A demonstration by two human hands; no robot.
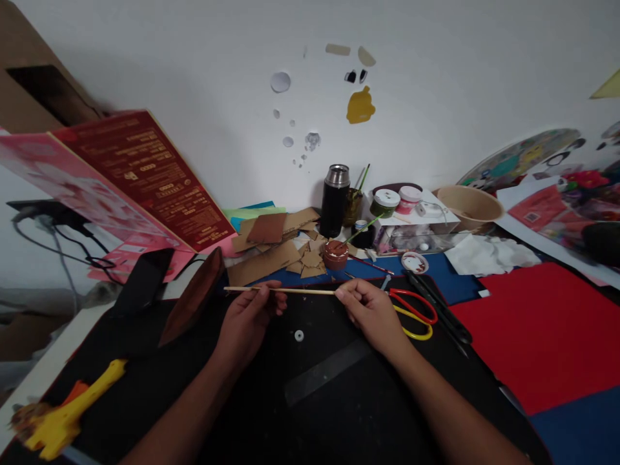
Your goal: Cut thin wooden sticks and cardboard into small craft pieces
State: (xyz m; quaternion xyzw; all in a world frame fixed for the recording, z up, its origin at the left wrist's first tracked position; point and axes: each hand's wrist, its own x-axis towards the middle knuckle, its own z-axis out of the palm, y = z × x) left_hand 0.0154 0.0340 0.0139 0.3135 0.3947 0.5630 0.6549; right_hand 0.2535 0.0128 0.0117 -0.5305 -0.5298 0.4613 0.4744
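Wooden stick, thin and pale (310, 292), is held up in both hands, roughly level, near the middle of the bench.

Left hand (248, 320): thumb and forefinger pinching the stick, opening no wider than the stick itself. Remaining fingers loosely curled, tips showing to the right of the thumb, just under the stick. Can't tell if they touch it. Stick runs past this pinch on both sides; free end pokes out left.

Right hand (371, 315): thumb and forefinger pressed together on the stick's right end. Other fingers folded behind, mostly hidden.

Between the two pinches the stick is bare and looks straight. Hands are apart, not touching each other.

Small white ring (299, 336) lies flat on the black mat (271, 413), below the stick and between the hands, touching neither. Translucent strip (327, 372) lies on the mat, nearer the wearer than the ring. Scissors with red and yellow handles (415, 330) sit just right of the right hand. Brown pointed piece (194, 297) is left of the left hand, well apart from the stick.
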